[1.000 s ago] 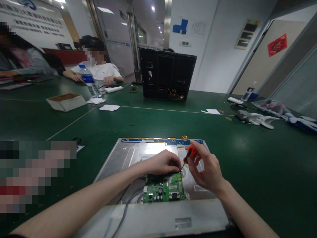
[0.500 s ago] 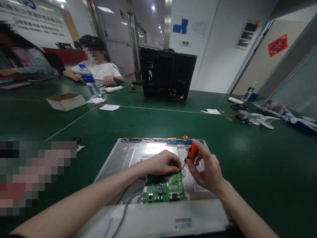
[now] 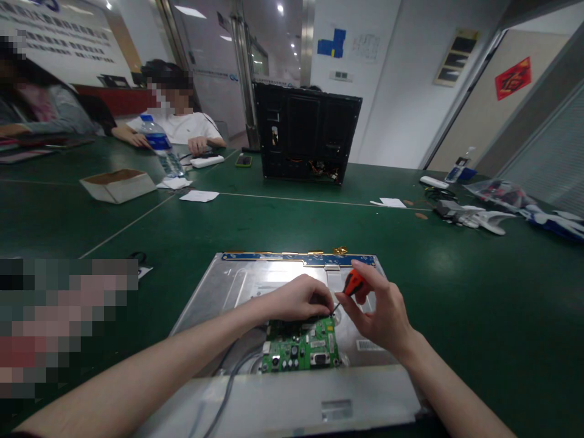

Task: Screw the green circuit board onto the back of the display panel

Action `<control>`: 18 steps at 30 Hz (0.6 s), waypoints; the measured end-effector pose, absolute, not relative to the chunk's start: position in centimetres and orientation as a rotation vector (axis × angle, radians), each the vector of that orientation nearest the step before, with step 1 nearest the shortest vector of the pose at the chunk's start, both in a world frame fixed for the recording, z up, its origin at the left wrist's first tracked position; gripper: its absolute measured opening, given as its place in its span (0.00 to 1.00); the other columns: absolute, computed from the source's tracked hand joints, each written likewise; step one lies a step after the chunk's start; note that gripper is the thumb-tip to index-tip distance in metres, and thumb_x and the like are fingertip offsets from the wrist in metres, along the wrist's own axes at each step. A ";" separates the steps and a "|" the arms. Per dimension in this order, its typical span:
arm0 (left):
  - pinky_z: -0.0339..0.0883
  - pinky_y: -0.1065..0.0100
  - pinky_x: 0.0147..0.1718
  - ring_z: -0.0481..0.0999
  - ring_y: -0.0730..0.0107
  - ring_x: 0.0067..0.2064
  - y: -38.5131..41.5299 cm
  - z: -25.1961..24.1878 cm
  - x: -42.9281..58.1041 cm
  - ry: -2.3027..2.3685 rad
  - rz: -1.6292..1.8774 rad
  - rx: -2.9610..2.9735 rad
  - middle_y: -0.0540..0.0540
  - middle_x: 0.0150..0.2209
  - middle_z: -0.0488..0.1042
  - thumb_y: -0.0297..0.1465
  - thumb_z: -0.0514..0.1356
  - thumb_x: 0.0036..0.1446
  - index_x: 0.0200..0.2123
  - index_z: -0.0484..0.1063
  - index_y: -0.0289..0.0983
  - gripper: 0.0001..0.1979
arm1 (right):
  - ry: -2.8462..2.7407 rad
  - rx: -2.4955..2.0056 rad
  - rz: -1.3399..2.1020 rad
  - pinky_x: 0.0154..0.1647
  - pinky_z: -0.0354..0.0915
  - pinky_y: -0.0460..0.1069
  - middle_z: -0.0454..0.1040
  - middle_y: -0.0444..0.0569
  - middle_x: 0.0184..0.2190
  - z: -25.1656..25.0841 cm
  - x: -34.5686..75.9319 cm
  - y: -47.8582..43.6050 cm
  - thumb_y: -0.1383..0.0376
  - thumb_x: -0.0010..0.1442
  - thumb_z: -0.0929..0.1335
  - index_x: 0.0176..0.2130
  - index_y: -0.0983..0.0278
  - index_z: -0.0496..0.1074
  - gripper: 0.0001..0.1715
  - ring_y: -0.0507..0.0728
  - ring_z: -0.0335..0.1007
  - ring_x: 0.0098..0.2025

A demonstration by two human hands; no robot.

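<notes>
Fingers (image 3: 371, 277) of right hand (image 3: 385, 313) around screwdriver (image 3: 353, 283)

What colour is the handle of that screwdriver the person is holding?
The screwdriver handle is orange-red with black parts; the head view shows it.

Both hands (image 3: 305, 298) curled, close together

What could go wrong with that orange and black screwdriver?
The screwdriver, in the grip of the right hand, might slip. Its tip is down by the far right corner of the green circuit board, so it could scratch the board. It could also poke the left hand, which is right beside the tip.
</notes>
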State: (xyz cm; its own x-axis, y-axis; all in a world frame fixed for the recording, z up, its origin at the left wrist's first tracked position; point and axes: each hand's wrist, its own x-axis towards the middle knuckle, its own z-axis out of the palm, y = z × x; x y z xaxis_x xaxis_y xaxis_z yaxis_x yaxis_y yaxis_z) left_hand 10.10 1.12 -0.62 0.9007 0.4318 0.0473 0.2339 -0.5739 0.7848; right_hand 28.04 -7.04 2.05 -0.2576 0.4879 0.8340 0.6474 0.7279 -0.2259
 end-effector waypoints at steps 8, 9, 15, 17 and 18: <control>0.64 0.74 0.32 0.74 0.71 0.31 1.0 -0.5 10.1 0.463 0.292 2.193 0.50 0.28 0.77 0.23 0.61 0.54 0.33 0.78 0.34 0.05 | -1.929 -0.883 -0.068 0.20 0.67 0.45 0.74 0.49 0.37 1.9 28.0 -7.3 0.72 0.59 0.64 0.65 0.62 0.48 0.38 0.51 0.69 0.25; 0.64 0.74 0.31 0.73 0.71 0.30 1.0 -0.5 10.1 0.463 0.293 2.194 0.50 0.27 0.77 0.23 0.61 0.54 0.33 0.78 0.34 0.05 | -1.928 -0.885 -0.069 0.20 0.67 0.44 0.74 0.49 0.37 1.9 28.0 -7.3 0.73 0.59 0.64 0.65 0.61 0.48 0.39 0.51 0.69 0.25; 0.64 0.73 0.34 0.74 0.70 0.32 1.0 -0.6 10.1 0.460 0.300 2.184 0.50 0.30 0.78 0.23 0.62 0.55 0.34 0.78 0.34 0.05 | -1.913 -0.888 -0.131 0.18 0.66 0.43 0.73 0.43 0.32 1.9 28.0 -7.2 0.73 0.59 0.65 0.64 0.60 0.49 0.38 0.49 0.65 0.22; 0.64 0.73 0.33 0.74 0.70 0.32 1.0 -0.6 10.1 0.465 0.297 2.173 0.49 0.30 0.78 0.24 0.62 0.55 0.35 0.78 0.34 0.05 | -1.907 -0.890 -0.157 0.18 0.65 0.43 0.72 0.42 0.30 1.9 28.0 -7.1 0.73 0.58 0.66 0.64 0.59 0.50 0.39 0.49 0.64 0.21; 0.64 0.73 0.33 0.74 0.70 0.32 1.0 -0.5 10.1 0.468 0.297 2.165 0.49 0.30 0.78 0.24 0.62 0.55 0.34 0.78 0.33 0.05 | -1.905 -0.891 -0.166 0.18 0.65 0.43 0.72 0.41 0.30 1.9 28.0 -7.0 0.73 0.58 0.66 0.64 0.59 0.51 0.39 0.49 0.64 0.21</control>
State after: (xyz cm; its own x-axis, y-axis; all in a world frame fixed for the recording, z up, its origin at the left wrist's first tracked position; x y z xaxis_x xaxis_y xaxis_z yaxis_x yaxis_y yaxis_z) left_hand 10.09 1.01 -0.54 0.9005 0.4326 0.0429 0.2236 -0.5456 0.8077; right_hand 28.02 -7.04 1.89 -0.2432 0.5099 0.8252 0.6446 0.7206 -0.2553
